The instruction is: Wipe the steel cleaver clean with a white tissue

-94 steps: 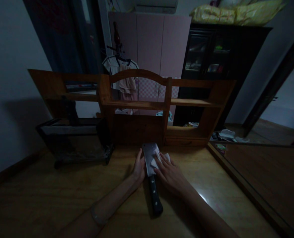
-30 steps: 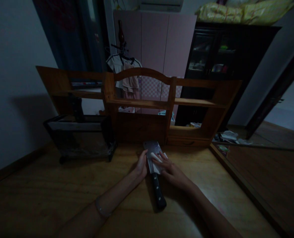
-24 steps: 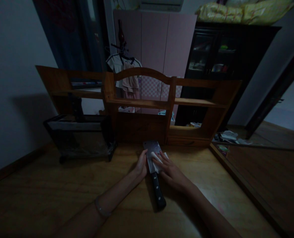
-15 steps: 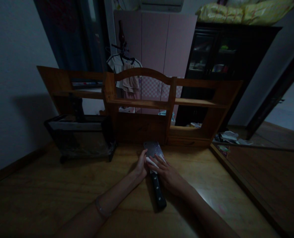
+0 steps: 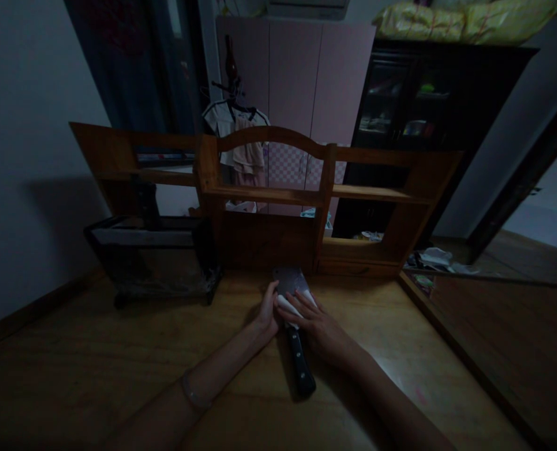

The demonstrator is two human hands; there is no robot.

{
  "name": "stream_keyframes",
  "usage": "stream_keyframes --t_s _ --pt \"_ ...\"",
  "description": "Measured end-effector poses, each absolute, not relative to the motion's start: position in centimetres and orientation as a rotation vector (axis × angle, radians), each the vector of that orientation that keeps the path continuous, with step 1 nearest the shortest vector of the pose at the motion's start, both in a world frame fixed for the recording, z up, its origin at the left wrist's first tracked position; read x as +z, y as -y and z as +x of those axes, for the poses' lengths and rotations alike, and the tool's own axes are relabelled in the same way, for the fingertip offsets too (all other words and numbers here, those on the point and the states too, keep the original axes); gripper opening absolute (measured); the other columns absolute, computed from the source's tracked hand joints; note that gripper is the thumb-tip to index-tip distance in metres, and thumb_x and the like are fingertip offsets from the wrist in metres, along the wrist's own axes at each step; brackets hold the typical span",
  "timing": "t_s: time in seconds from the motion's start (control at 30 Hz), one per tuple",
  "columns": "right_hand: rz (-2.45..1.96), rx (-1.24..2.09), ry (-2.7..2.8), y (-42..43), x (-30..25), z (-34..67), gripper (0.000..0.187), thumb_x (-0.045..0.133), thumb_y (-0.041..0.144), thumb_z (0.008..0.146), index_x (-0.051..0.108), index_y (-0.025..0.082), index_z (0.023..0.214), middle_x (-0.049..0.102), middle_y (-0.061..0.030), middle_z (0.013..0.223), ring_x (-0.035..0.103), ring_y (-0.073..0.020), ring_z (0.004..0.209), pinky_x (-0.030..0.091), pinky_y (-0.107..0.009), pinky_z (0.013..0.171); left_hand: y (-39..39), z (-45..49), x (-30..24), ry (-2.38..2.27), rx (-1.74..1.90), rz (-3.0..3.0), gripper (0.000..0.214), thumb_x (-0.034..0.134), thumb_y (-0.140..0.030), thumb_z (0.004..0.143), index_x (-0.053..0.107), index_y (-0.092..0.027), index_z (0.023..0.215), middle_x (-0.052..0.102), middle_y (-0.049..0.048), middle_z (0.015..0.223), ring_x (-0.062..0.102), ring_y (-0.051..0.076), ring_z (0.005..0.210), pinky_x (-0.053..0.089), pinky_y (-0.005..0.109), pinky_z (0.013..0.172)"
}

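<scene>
cleaver of grey steel with a black handle (image 5: 300, 362) lies flat on the light wooden tabletop (image 5: 119, 351), handle nearest, blade pointing away. left hand (image 5: 268, 314) rests against the blade's left edge, grip slack, holding nothing. right hand (image 5: 321, 329) presses a folded white cloth (image 5: 288, 307) onto the blade with flat fingers, grip unclosed. beyond stands a brown wooden shelf unit (image 5: 269, 195).

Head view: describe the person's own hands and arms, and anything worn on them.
Both forearms are bare, with no sleeves in view. The left hand and right hand are ungloved. A thin pale band circles the left wrist. No ring or watch shows, though the light is dim and the fingers are too small to check closely.
</scene>
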State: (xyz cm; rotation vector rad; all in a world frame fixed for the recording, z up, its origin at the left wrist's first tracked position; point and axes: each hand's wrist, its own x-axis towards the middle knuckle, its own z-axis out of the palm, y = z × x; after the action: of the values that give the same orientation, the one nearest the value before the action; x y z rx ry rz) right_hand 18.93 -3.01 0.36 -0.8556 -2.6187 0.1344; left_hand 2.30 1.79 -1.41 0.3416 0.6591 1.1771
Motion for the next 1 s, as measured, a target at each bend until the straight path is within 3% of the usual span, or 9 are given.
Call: stream_keyframes --t_s 0.27,0.47,0.6,0.83,1.0 --pt "-0.865 0.356 2.488 2.2 0.1 20.6 0.076 0.035 -0.002 0.085 0.026 0.029 0.154 0.015 0.0042 0.159 0.008 -0.0207 0.147 0.019 -0.05 0.12 -1.7 2.2 -1.4 -0.556 1.161 0.394 0.046 0.039 -0.044 0.095 0.065 -0.008 0.105 0.072 0.0154 0.091 0.069 0.024 0.077 0.053 0.034 0.078" --pt "-0.917 0.472 2.409 2.2 0.7 21.3 0.049 0.034 0.023 0.103 0.032 0.031 0.152 0.016 0.003 0.159 0.011 -0.0239 0.147 0.017 -0.051 0.119 -1.8 2.2 -1.6 -0.561 1.148 0.429 0.051 0.037 -0.047 0.096 0.063 -0.006 0.112 0.071 0.0177 0.099 0.069 0.026 0.083 0.053 0.037 0.083" --pt "-0.95 0.463 2.362 2.0 0.0 20.6 0.045 0.03 0.033 0.107 0.031 0.03 0.152 0.017 0.0017 0.159 0.01 -0.0219 0.147 0.014 -0.05 0.121 -1.5 2.3 -1.1 -0.568 1.146 0.439 0.051 0.035 -0.046 0.097 0.062 -0.006 0.112 0.071 0.0169 0.097 0.069 0.025 0.083 0.053 0.036 0.083" --pt "-0.957 0.417 2.314 1.1 -1.6 20.5 0.048 0.031 0.025 0.106 0.028 0.031 0.153 0.015 0.0008 0.16 0.011 -0.0227 0.147 0.017 -0.051 0.12 -1.4 2.4 -0.8 -0.576 1.159 0.422 0.045 0.039 -0.042 0.096 0.065 -0.007 0.107 0.072 0.016 0.095 0.07 0.025 0.084 0.053 0.036 0.085" --pt "-1.082 0.435 2.184 0.8 -2.8 20.4 0.059 0.03 0.016 0.102 0.013 0.032 0.156 0.009 0.0002 0.161 0.014 -0.025 0.146 0.028 -0.052 0.116 -1.8 2.3 -1.4 -0.521 1.166 0.404 0.037 0.045 -0.034 0.093 0.065 -0.006 0.107 0.072 0.0149 0.097 0.069 0.025 0.087 0.053 0.036 0.087"
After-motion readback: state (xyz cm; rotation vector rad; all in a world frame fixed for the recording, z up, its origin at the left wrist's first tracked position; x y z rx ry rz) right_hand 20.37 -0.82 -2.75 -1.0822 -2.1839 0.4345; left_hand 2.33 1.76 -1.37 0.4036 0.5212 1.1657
